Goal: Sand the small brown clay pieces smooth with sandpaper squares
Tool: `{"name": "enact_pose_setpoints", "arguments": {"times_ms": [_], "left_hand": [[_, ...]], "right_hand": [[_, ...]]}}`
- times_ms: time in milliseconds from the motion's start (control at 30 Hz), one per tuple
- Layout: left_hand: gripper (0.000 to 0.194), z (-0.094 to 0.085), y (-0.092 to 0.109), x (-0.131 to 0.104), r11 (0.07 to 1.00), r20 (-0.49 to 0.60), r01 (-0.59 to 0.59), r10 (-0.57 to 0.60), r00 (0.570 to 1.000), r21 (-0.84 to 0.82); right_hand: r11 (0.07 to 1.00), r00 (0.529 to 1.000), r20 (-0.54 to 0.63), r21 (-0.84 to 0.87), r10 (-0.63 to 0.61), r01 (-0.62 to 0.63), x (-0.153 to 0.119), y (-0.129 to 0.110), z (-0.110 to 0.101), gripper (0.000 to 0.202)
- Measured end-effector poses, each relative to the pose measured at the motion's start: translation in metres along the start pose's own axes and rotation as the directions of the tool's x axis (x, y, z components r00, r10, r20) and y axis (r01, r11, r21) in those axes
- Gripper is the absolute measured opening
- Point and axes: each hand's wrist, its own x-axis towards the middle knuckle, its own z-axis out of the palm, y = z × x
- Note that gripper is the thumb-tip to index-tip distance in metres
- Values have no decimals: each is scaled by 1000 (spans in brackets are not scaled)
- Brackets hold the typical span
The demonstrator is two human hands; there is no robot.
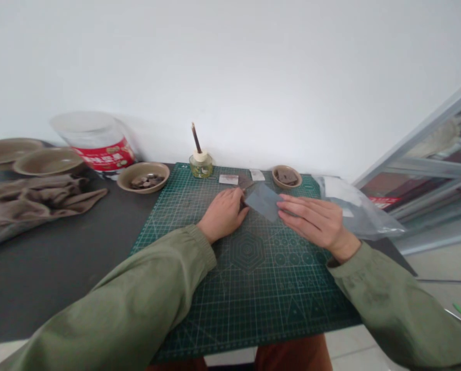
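In my right hand (311, 219) is a thin, flat, blue-grey sheet (264, 202), gripped at its right edge between thumb and fingers and tilted above the mat. My left hand (225, 210) rests low over the green cutting mat (249, 293), its fingers closed. A small dark bit shows at its fingertips, beside the sheet's left corner, but I cannot make out what it is. Two small pale paper pieces, a left one (228, 179) and a right one (257, 175), lie just beyond the hands. Brownish dust or crumbs seem scattered near them.
A glass jar (201, 166) with a brush-like stick stands at the back. Small bowls with brown pieces sit left (143, 178) and right (286, 176). A clear plastic bag (354, 206) lies right; a plastic tub (99, 144), more bowls (48, 161) and brown cloth (33, 203) are left.
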Motion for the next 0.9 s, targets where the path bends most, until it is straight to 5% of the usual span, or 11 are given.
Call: {"name": "enact_pose_setpoints", "arguments": {"times_ms": [100,200,267,400,500,633,733,800,900], "left_hand": [[41,0,-2,1,998,-46,60,-60,997,14],[32,-4,-1,2,995,-88,102,-101,991,5],[21,-8,1,3,994,-98,104,-106,990,-21],[17,-17,11,1,993,-110,55,-66,992,-103],[20,-24,19,-1,982,-102,-29,10,995,-188],[20,-31,30,-5,942,-60,-151,139,988,-301],[14,-35,35,-7,911,-43,-190,187,981,-365],[12,-36,37,-8,901,-39,-190,190,981,-391],[9,-35,38,-8,893,-25,-175,181,983,-416]], "right_hand": [[953,969,68,179,236,-245,-8,-2,4,30],[720,792,199,334,577,-608,-15,-4,14,8],[589,672,216,344,708,-731,-20,-5,24,6],[350,476,327,376,816,-858,-32,-2,41,27],[238,397,425,380,813,-894,-40,3,45,29],[201,363,386,399,848,-895,-37,7,41,26],[144,399,493,476,773,-868,-27,1,43,34],[-2,441,627,576,642,-817,-21,-7,49,45],[-190,464,662,671,588,-717,-16,-19,58,48]]}}
